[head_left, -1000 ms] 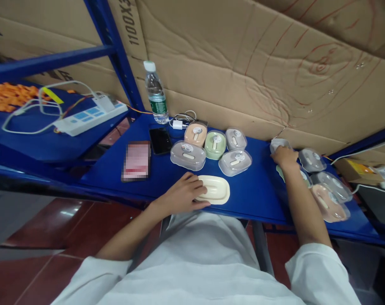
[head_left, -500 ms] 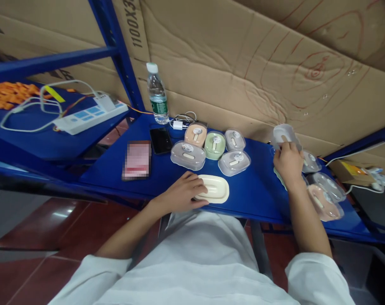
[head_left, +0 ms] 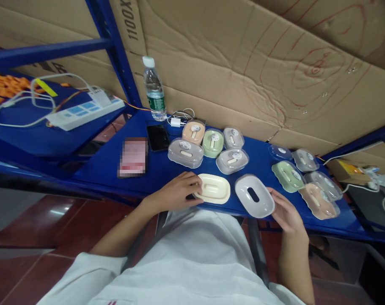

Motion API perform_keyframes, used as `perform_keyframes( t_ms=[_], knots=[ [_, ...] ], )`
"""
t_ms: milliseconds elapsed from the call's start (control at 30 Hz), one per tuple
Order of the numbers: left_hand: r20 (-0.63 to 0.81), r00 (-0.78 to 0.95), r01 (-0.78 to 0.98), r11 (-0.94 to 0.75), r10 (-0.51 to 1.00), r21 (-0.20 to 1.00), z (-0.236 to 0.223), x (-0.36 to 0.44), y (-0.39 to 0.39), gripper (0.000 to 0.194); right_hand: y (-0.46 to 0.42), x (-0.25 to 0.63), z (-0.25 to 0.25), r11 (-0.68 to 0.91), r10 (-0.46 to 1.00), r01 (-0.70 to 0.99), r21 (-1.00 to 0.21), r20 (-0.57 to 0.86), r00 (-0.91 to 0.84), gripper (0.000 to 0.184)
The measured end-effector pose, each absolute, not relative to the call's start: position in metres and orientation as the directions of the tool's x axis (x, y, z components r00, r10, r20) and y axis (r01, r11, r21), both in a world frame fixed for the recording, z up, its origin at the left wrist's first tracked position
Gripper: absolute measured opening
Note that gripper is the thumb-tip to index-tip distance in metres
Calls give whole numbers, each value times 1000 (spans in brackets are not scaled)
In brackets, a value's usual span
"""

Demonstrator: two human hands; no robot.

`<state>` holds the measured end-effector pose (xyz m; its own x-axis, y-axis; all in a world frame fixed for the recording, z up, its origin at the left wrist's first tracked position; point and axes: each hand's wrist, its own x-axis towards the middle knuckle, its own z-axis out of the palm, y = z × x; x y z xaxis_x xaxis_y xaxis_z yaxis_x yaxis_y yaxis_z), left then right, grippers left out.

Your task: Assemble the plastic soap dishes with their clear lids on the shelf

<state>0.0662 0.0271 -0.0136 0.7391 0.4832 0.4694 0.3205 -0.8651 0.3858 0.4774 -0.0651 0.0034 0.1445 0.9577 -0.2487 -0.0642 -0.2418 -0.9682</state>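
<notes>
On the front of the blue shelf lies a cream oval soap dish tray [head_left: 215,189] with a raised ridge in its middle. My left hand [head_left: 183,189] grips its left end, the fingers bent over the rim. A grey oval soap dish [head_left: 245,199] with a dark slot in its base is tilted just right of the tray. My right hand [head_left: 286,212] holds that grey dish by its right edge, thumb and fingers closed on the rim. The two pieces are apart.
Several lidded soap boxes stand behind the tray, a green one [head_left: 213,144] among them. More sit at the right, including a peach one [head_left: 317,201]. A water bottle [head_left: 154,91], a phone [head_left: 158,137] and a flat, blurred item [head_left: 133,156] are at the left. Cardboard [head_left: 211,63] closes the back.
My right hand has brought the grey dish from the back right to the front, beside the cream tray. The boxes it covered now show. My left hand has stayed at the tray.
</notes>
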Motion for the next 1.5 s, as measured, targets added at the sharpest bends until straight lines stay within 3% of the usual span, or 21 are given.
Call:
perform_keyframes(
  t_ms=[100, 233, 367, 467, 567, 767, 967, 1067, 1233, 1500],
  knots=[
    [490, 734, 321, -876, 470, 360, -15, 67, 29, 16, -50, 483, -11, -183, 951, 83, -980, -155, 266, 48],
    [496, 733, 324, -880, 466, 348, -15, 67, 29, 17, -42, 481, -17, -101, 923, 491, -865, 103, 372, 56],
    [472, 737, 332, -868, 483, 370, -14, 66, 27, 15, -43, 466, -9, 65, 894, 801, -595, 391, 218, 58],
    [462, 728, 344, -853, 507, 393, -11, 63, 25, 25, -48, 458, -3, 163, 906, 885, -435, 421, 40, 59],
    [469, 714, 342, -843, 520, 415, -10, 61, 24, 39, -52, 460, -4, 230, 913, 909, -346, 399, -79, 62],
    [466, 687, 381, -822, 558, 423, -12, 59, 24, 46, -55, 466, -4, 308, 902, 899, -312, 397, -171, 34],
    [395, 681, 405, -766, 617, 499, -10, 57, 24, 91, -68, 427, 17, 478, 842, 802, -357, 448, -302, 34],
    [375, 683, 410, -754, 626, 513, -10, 56, 25, 102, -64, 399, 15, 596, 774, 730, -335, 481, -411, 36],
    [398, 700, 396, -786, 593, 474, -10, 54, 26, 92, -44, 363, 6, 673, 715, 691, -263, 471, -517, 35],
    [433, 705, 402, -819, 562, 409, -14, 56, 30, 58, -35, 349, -7, 663, 734, 691, -287, 427, -528, 36]
  ],
)
